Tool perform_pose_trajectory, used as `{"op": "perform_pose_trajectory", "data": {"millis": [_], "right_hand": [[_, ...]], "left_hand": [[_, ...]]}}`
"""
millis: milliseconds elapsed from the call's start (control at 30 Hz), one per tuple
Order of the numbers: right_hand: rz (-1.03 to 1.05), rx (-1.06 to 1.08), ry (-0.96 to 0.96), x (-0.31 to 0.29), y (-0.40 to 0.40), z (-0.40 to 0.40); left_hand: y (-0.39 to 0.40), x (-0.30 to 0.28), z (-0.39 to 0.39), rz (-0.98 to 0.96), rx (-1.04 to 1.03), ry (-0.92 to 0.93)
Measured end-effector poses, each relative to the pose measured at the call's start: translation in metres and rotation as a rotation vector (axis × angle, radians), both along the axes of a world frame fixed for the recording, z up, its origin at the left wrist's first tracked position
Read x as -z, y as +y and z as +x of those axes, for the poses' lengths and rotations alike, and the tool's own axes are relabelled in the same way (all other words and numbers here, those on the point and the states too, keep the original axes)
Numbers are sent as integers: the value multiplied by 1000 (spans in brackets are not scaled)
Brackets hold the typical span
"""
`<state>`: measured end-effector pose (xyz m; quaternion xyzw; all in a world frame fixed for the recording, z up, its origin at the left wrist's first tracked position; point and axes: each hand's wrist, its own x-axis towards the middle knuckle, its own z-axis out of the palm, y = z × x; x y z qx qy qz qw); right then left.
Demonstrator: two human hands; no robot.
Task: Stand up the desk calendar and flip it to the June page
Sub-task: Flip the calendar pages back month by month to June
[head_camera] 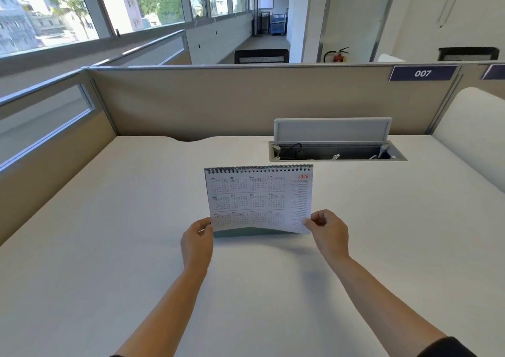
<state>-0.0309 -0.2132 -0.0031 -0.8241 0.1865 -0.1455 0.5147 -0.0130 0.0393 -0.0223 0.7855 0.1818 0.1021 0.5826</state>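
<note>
A spiral-bound desk calendar (259, 199) stands upright in the middle of the white desk (109, 247), its wire binding at the top. The page facing me is a 2026 year overview with all twelve small month grids and a list at the right. A teal base edge shows under the page's lower edge. My left hand (197, 243) pinches the lower left corner of that page. My right hand (326, 232) pinches the lower right corner, and the page's bottom edge curves slightly toward me.
An open cable box (337, 151) with a raised grey lid sits in the desk behind the calendar to the right. Beige partition walls (232, 102) enclose the desk at the back and left. A rounded white panel (472, 143) rises at the right.
</note>
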Motion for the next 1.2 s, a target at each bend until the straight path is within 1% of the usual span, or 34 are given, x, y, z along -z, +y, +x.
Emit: {"op": "perform_pose_trajectory", "data": {"millis": [100,233,333,400,500,600,700,767,800,900,967,1000,1133,1200], "right_hand": [[55,-28,12,-8,-2,-3],[145,-126,53,-16,-7,-8],[361,-272,115,-33,-15,-14],[485,-345,114,-52,-19,-16],[667,-400,-45,-94,-19,-11],[835,-371,-238,-135,-15,3],[922,-383,-360,-161,-9,20],[855,-401,-372,-168,-4,31],[768,-410,-336,-167,-1,36],[402,-458,-151,-153,8,46],[180,-464,-85,-136,11,48],[101,-442,-79,-127,11,49],[-74,-227,-209,-96,4,44],[-50,-124,-213,-78,-1,38]], "left_hand": [[1,-3,0,-82,3,-20],[6,-10,2,-259,-5,15],[10,-14,1,-342,5,66],[11,-15,-1,-374,9,92],[13,-18,-4,-407,48,112],[12,-17,-6,-362,90,102],[9,-19,-6,-342,64,89],[7,-22,-6,-338,61,91],[7,-22,-7,-339,63,92],[6,-22,-10,-327,66,98],[6,-22,-11,-310,72,99],[7,-22,-11,-299,75,99],[9,-25,-11,-235,57,113],[10,-27,-11,-202,45,122]]}}
